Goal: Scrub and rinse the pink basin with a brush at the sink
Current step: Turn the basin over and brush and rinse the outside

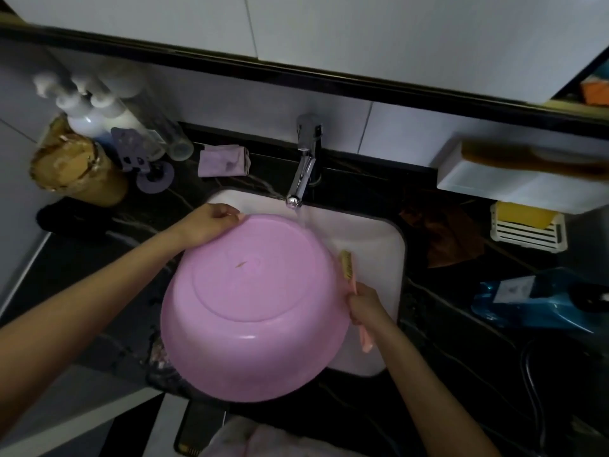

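Left hand (211, 223) and right hand (365, 305) outstretched, each in a curled grip.

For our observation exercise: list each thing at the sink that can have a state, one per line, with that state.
Basin: bottom up, over the sink.
Tap: running.
Brush: held, bristles beside the basin.
Left hand: grips the basin's rim.
Right hand: grips the brush.

Pink basin (253, 305) upturned, tilted over white sink (379, 245); pink-handled brush (349, 275) at right rim.
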Available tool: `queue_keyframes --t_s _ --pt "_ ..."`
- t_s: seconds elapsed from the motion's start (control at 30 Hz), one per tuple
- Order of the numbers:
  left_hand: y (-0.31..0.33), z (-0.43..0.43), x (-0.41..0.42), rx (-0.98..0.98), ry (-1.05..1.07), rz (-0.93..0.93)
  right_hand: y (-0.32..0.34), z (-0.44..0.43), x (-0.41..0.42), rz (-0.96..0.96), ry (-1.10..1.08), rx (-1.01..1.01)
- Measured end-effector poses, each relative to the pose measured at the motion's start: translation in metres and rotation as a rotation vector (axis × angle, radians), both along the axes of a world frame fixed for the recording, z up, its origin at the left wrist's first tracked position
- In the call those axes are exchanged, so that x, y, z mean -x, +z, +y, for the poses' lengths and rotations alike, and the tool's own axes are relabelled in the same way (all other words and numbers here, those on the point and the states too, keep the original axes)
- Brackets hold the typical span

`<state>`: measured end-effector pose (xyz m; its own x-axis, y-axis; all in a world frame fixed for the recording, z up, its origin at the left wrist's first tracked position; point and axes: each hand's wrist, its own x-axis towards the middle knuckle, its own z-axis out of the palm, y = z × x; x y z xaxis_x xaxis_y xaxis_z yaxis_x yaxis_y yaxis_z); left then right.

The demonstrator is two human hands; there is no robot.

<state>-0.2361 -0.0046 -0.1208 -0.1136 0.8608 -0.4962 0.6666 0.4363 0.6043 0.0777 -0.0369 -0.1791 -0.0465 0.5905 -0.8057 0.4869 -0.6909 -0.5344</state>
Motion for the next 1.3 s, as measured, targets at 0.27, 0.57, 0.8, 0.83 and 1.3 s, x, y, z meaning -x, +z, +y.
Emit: queue_keyframes --t_s 0.27,0.57,0.8,0.83,1.3 --pt "-0.022 0.001 -0.024 0.047 -0.059 0.046 -0.004 0.012 -0.013 -0.084 -0.023 -0.015" --pt "-0.025 -0.021 -0.121 -0.062 -0.541 0.365 -0.006 0.015 -0.012 -0.145 0.058 -0.055" --pt "-0.058 0.034 -0.096 0.004 -0.33 0.511 -0.002 0.006 -0.012 -0.26 0.08 -0.115" --pt "-0.059 0.028 -0.084 0.09 -0.265 0.578 0.0 0.005 -0.012 -0.271 0.083 -0.123" --pt "-0.06 0.018 -0.085 0.145 -0.128 0.687 -0.008 -0.004 -0.008 -0.406 0.124 -0.145"
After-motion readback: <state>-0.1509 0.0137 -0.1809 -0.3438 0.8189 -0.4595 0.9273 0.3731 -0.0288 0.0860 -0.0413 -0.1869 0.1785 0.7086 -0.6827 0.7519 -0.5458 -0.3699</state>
